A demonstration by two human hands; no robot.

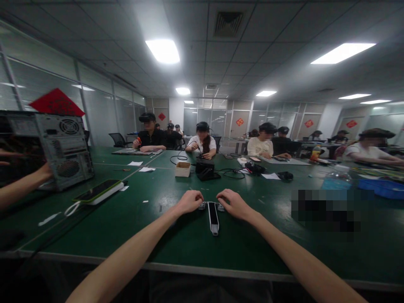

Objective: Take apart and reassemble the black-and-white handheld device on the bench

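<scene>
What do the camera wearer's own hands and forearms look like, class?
The left hand and right hand are ungloved, with no watch or bracelet showing. The left forearm and right forearm are bare, without visible sleeves, cables or markings.

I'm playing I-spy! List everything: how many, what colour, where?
Gadget: 1, black and grey, front centre
Parts: 2, grey, beside gadget
Table: 1, green, underneath
Computer: 1, grey, left
Tablet: 1, black and green, left
Box: 1, cream, centre
Boxy device: 1, black, centre
Papers: several, white, table
Bottles: 2, blue and orange, right
Tray: 1, blue, right
Blurred patch: 1, dark, right
Signs: 5, red, background
Lights: several, white, ceiling
People: several, black or white tops, background
Neighbour's hands: 2, bare, left
Forearms: 2, bare, front
Left fingers: several, bare, beside gadget
Right fingers: several, bare, beside gadget
</scene>
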